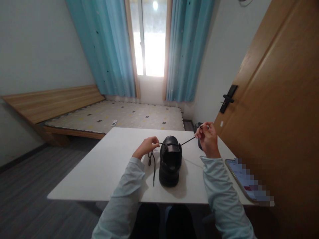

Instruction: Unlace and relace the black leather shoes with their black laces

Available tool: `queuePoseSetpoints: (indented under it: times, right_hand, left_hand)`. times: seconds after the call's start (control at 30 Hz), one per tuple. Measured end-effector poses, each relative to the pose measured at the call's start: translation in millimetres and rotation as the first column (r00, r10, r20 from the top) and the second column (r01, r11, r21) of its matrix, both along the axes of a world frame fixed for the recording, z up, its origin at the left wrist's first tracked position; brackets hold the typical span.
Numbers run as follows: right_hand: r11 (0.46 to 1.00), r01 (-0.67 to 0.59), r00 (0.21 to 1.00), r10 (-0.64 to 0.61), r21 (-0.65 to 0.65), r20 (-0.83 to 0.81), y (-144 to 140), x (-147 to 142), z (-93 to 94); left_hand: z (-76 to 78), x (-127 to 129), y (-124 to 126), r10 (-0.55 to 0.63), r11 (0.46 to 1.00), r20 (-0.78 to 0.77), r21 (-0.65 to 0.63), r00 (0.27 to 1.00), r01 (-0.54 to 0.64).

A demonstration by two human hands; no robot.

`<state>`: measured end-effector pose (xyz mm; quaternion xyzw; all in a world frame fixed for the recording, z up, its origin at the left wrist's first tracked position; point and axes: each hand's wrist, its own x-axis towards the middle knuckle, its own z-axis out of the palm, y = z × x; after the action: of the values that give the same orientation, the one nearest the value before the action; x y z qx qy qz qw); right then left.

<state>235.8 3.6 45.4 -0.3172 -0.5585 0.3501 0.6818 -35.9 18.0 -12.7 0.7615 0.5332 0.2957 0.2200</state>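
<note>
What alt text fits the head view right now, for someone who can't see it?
A black shoe stands on a white table, its lace pulled out to both sides: the left hand pinches one end, the right hand holds the other raised. A phone lies at the table's right edge; a bed and curtains are behind.

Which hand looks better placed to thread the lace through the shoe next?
Probably the right hand: it pinches the lace tip, drawn taut from the shoe. The left hand grips slack lace beside it.
</note>
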Motion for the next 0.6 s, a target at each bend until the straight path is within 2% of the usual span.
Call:
queuePoseSetpoints:
  times: [0.1,0.2,0.3,0.4,0.47,0.6]
  right_hand:
    - [0.999,0.012,0.994,-0.007,0.046,-0.107,1,10,1.7]
    - [0.998,0.013,0.976,0.001,0.063,-0.217,3,16,1.2]
    - [0.997,0.035,0.96,-0.016,0.064,-0.279,4,18,-0.5]
    - [0.994,0.084,0.966,-0.063,0.074,-0.25,5,17,-3.0]
    - [0.992,0.104,0.98,-0.09,0.069,-0.179,6,12,-5.1]
    - [0.997,0.078,0.996,-0.078,0.019,0.03,4,-6,-8.9]
  left_hand:
    - [1.9,-5,1,0.028,0.999,0.107,-0.017,0.994,-0.026]
    - [3.8,-7,2,0.045,0.998,0.261,0.027,0.964,-0.053]
    - [8.3,-8,1,0.084,0.989,0.474,0.066,0.877,-0.13]
    - [15.1,-6,-4,0.083,0.971,0.641,0.119,0.763,-0.205]
    - [19.4,-1,-8,0.016,0.973,0.688,0.156,0.725,-0.169]
    - [22.9,14,-16,-0.15,0.987,0.673,0.149,0.725,0.066]
